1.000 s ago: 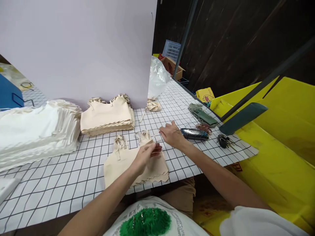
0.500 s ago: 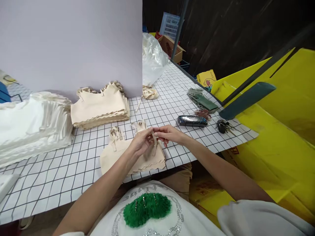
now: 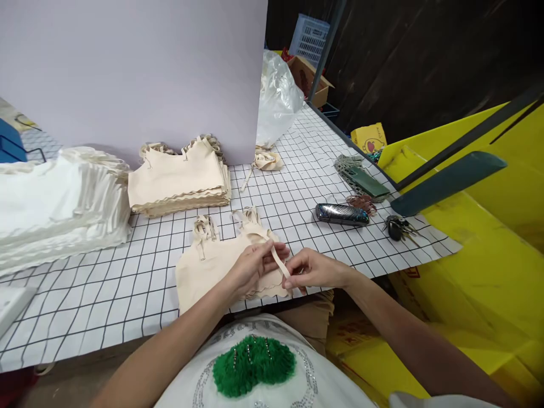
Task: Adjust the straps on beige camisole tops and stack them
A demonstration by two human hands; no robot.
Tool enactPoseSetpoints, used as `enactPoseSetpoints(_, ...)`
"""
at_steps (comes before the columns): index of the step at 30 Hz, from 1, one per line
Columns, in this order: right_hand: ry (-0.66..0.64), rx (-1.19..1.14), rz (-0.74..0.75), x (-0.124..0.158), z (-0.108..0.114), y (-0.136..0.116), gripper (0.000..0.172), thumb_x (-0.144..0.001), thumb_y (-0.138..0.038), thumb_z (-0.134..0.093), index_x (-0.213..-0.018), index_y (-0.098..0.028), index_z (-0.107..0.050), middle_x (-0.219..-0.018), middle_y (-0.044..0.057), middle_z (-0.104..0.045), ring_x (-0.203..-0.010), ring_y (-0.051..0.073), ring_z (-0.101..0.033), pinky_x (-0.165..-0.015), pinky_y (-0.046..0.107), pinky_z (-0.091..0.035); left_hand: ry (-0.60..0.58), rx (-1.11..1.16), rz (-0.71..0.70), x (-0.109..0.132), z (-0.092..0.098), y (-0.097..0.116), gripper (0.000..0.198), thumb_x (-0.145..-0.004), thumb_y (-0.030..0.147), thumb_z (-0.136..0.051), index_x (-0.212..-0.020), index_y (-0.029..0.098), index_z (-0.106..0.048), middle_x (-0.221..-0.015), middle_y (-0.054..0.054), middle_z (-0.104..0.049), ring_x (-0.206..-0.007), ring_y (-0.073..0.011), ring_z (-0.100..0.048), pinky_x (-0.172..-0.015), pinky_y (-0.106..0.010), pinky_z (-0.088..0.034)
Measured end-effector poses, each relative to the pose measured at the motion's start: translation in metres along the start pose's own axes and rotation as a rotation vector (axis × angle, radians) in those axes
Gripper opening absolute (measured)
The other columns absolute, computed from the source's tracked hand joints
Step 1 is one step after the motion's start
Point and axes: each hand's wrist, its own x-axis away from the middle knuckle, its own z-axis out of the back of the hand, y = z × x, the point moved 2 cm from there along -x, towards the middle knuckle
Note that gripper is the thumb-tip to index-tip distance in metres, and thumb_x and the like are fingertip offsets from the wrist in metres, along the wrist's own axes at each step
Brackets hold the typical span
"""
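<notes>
Pinching one end of a beige strap (image 3: 280,264), the right hand (image 3: 313,271) is curling its fingers closely; the left hand (image 3: 253,266), loosely cupped, is gripping the strap under its thumb at eleven o'clock from that pinch. Beige garments (image 3: 211,269) are lying beneath, spreading toward nine. From the strap, a beige stack (image 3: 178,177) is sitting at ten, a patterned case (image 3: 342,214) at two.

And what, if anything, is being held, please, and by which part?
A beige strap: right grip pinches its lower visible end; left grip, apparently higher up.
</notes>
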Motion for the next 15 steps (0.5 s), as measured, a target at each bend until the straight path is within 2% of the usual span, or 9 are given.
enactPoseSetpoints(4,0.181,-0.151,0.035,0.004,-0.001,0.002,0.040,-0.077,-0.049,-0.081,-0.074,-0.011,-0.071,-0.052,0.000,-0.063,-0.044,0.007,-0.056,-0.046,0.018,-0.046,-0.111,-0.015,0.107,0.028,-0.003,-0.010,0.059,-0.084,0.063,-0.070,-0.103,0.008,-0.076,-0.101,-0.019,-0.076,-0.097,-0.0269,-0.073,-0.094,-0.040,-0.056)
enactPoseSetpoints(7,0.268,-0.245,0.087,0.000,-0.002,0.000,0.040,-0.075,-0.050,-0.082,-0.074,-0.011,-0.071,-0.053,0.000,-0.064,-0.046,0.009,-0.059,-0.045,0.020,-0.048,-0.158,-0.089,0.127,0.043,-0.002,-0.009,0.054,-0.082,0.056,-0.075,-0.108,0.008,-0.076,-0.106,-0.018,-0.076,-0.097,-0.0240,-0.073,-0.090,-0.034,-0.058)
enactPoseSetpoints(9,0.294,-0.288,0.106,-0.004,-0.003,-0.001,0.040,-0.075,-0.049,-0.083,-0.073,-0.012,-0.070,-0.055,0.001,-0.065,-0.046,0.010,-0.060,-0.045,0.021,-0.050,-0.101,-0.132,0.108,0.047,0.002,-0.008,0.049,-0.073,0.047,-0.086,-0.104,0.009,-0.078,-0.103,-0.015,-0.077,-0.089,-0.0203,-0.074,-0.084,-0.029,-0.059)
enactPoseSetpoints(12,0.337,-0.325,0.135,-0.009,-0.003,0.001,0.037,-0.074,-0.047,-0.084,-0.075,-0.012,-0.071,-0.058,0.000,-0.066,-0.046,0.010,-0.061,-0.045,0.022,-0.052,0.072,-0.133,0.115,0.049,0.010,-0.010,0.048,-0.058,0.042,-0.096,-0.091,0.011,-0.080,-0.082,-0.009,-0.078,-0.070,-0.0152,-0.072,-0.072,-0.026,-0.060)
enactPoseSetpoints(15,0.371,-0.326,0.140,-0.011,-0.003,0.006,0.036,-0.075,-0.046,-0.083,-0.079,-0.013,-0.071,-0.059,0.000,-0.066,-0.047,0.010,-0.060,-0.048,0.024,-0.054,0.150,-0.121,0.128,0.050,0.014,-0.011,0.048,-0.051,0.039,-0.098,-0.086,0.013,-0.079,-0.074,-0.006,-0.076,-0.067,-0.0142,-0.071,-0.071,-0.025,-0.060)
